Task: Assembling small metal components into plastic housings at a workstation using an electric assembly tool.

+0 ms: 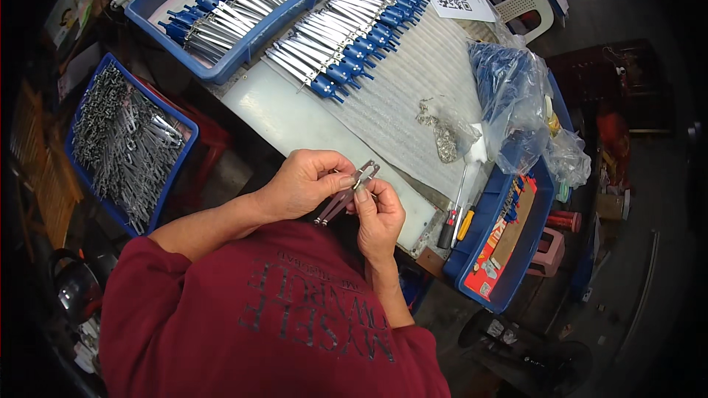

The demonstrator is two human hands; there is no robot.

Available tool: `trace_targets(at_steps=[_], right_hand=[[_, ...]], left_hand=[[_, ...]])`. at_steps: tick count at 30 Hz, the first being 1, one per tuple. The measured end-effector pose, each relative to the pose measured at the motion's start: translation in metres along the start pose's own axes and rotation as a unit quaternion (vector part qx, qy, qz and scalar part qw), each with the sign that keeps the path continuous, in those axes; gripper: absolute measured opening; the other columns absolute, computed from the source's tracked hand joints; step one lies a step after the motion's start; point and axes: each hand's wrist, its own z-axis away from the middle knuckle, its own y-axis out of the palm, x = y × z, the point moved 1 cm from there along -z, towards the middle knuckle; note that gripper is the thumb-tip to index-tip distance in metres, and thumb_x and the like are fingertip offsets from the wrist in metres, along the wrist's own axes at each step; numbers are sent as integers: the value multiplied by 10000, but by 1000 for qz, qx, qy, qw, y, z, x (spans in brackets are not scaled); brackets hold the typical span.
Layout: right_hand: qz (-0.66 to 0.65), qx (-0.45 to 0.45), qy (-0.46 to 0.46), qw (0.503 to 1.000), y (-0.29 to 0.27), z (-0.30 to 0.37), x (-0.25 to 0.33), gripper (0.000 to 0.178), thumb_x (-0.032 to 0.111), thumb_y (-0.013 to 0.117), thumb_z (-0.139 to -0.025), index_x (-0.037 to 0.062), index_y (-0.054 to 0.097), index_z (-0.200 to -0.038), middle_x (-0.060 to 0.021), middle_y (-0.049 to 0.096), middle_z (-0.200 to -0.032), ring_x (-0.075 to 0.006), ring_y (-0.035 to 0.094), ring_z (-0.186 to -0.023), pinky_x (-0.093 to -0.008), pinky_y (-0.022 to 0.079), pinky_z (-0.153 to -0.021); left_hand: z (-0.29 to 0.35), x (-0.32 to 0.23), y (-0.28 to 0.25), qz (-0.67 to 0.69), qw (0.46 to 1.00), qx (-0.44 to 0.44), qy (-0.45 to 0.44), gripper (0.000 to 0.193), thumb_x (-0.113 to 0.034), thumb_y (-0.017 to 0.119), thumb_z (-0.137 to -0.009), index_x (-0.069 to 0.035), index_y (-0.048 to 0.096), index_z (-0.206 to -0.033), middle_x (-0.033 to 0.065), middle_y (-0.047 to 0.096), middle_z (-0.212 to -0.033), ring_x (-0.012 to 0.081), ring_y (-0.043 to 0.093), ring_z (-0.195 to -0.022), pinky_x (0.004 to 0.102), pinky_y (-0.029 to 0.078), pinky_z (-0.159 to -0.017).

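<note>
My left hand (306,183) and my right hand (380,222) meet in front of my chest, at the near edge of the table. Between them is a slim hinged metal piece (339,203) with two shiny arms spread in a narrow V. My left thumb and fingertips pinch it near its upper end. From the other side, my right thumb and index finger grip it close to the same joint. My fingers cover part of the joint, so any small part in there is hidden.
Rows of metal pieces with blue ends (346,37) lie on the foam-covered table (420,66). Behind is a blue tray (243,51) of similar pieces. Left stands a bin of loose metal parts (129,133). Screwdrivers (465,224), a bag of small parts (446,140) and a blue bin (472,265) are right.
</note>
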Motion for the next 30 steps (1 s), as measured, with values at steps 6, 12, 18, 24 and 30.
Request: trace_targets(at_steps=[6,12,18,24,30], right_hand=[[31,15,-30,999,0,2,1,115,82,525,-832,-22,513,-879,-4,518,-695,-50,456,-592,-172,385,-532],[65,10,-43,997,0,3,2,104,74,521,-832,-28,521,-857,15,503,-667,-34,428,-567,-164,357,-497],[85,23,-41,995,-2,4,6,105,77,524,-829,-26,524,-851,11,509,-665,-38,433,-570,-168,359,-498],[61,41,-8,997,-2,4,9,108,85,524,-831,-21,517,-849,-5,516,-677,-52,452,-576,-173,377,-521],[24,49,38,998,-5,2,8,123,93,521,-835,-26,517,-868,-25,530,-698,-73,484,-585,-185,404,-539]], left_hand=[[5,-8,5,-32,999,-14,7,117,-57,515,-828,41,545,-884,39,573,-772,61,525,-684,197,443,-597],[8,-15,9,-71,997,-26,21,98,-53,528,-818,34,558,-852,23,573,-738,46,514,-668,187,433,-577],[10,-14,10,-103,993,-41,30,94,-58,539,-812,30,564,-834,15,572,-715,38,506,-652,182,426,-565],[11,-8,7,-135,989,-43,37,88,-52,535,-813,30,560,-832,20,574,-722,42,510,-661,187,430,-574],[10,-6,6,-43,999,-29,6,95,-47,518,-821,37,545,-858,43,576,-767,69,532,-694,202,449,-613]])
